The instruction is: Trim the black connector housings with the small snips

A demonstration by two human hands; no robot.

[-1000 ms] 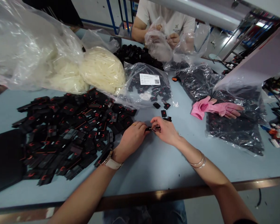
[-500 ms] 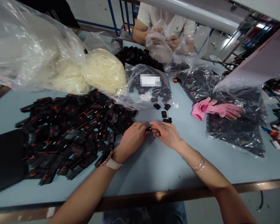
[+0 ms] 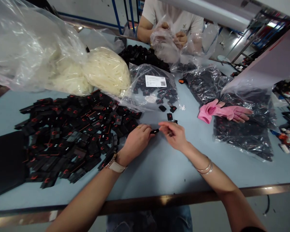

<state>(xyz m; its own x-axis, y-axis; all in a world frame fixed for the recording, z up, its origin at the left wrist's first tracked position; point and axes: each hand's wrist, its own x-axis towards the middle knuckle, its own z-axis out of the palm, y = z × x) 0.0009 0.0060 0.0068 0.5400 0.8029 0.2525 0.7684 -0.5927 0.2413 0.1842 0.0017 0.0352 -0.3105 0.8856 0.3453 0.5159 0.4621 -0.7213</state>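
Watching remotely, I note the left hand (image 3: 138, 139) pinching the black part (image 3: 155, 131) over the tabletop (image 3: 159, 170), right hand (image 3: 176, 135) curled just beside, grip on a dark bit (image 3: 170, 132) I cannot tell; best, I judge, held steady, free end uncovered.

The left forearm (image 3: 91, 190) and right forearm (image 3: 207, 170) reach forward, angling inward. The left hand (image 3: 138, 139) shows its back, fingers bent in a pinch. The right hand (image 3: 176, 134) sits just beside it, apart, one finger stretched leftward, others curled.
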